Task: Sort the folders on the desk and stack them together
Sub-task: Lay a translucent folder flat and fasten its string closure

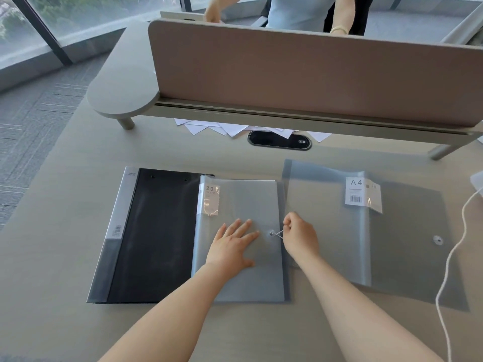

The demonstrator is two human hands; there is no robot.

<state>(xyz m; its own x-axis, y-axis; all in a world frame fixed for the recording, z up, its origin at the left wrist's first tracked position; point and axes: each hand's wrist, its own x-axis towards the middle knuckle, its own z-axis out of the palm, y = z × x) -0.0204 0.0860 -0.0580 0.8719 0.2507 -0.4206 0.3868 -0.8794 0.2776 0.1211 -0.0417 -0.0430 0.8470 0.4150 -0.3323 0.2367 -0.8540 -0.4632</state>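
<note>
I see the desk (65, 257) filling most of the head view, with a raised divider panel (300, 74) across its far side. A second person stands behind that panel; only the torso and arms show.

Three folders lie flat in a row on the desk:
1. The translucent grey folder (407, 244) marked "A4" is at the right, the widest of the three. Its left edge sits just beside the middle folder.
2. The black folder (156, 236) is at the left, with a pale spine strip along its left edge.
3. The blue-grey folder (243, 280) marked "20" is in the middle. Its left edge overlaps the black folder.

My left hand (232, 246) rests palm down on the blue-grey folder, fingers spread and flat, grasping nothing. My right hand (300, 233) is at that folder's right edge, fingertips pinched together on the elastic cord (279, 233), which runs to the closure button (271, 233).

A white cable (449, 270) trails down the desk's right side. Loose white papers (230, 129) lie under the divider's shelf, beside a dark oval cable port (279, 140).
</note>
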